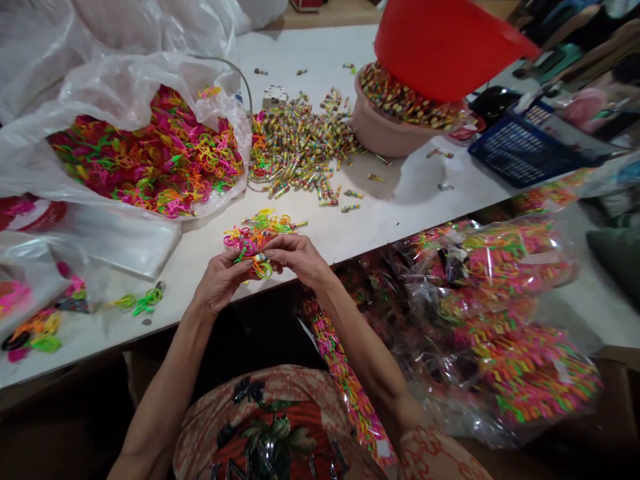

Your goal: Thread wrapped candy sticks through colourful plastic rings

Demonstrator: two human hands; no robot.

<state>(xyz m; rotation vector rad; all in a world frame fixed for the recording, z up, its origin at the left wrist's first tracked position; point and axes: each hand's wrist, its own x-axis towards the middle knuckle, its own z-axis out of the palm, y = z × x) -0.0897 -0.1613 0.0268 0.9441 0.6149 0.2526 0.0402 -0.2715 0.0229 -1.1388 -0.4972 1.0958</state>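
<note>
My left hand (219,279) and my right hand (299,259) meet at the table's front edge, fingers pinched. Between their fingertips is a small tube (259,257) with a patterned wrapper, beside a yellow-green plastic loop piece (263,269). Whether the two are joined I cannot tell. Just behind my fingers lies a small heap of bright plastic loop pieces (260,230), with a few tubes among them. Farther back spreads a large pile of similar small tubes (300,140). To its left, an open plastic bag (200,193) is filled with pink, orange, green and yellow loop pieces.
A red basin (435,50) tilts over a pale pink tub (385,137) full of tubes. A blue basket (525,143) stands at the table's right. Clear bags of colourful pieces (510,313) are stacked to my right. Loose green pieces (146,301) lie left. People's limbs show top right.
</note>
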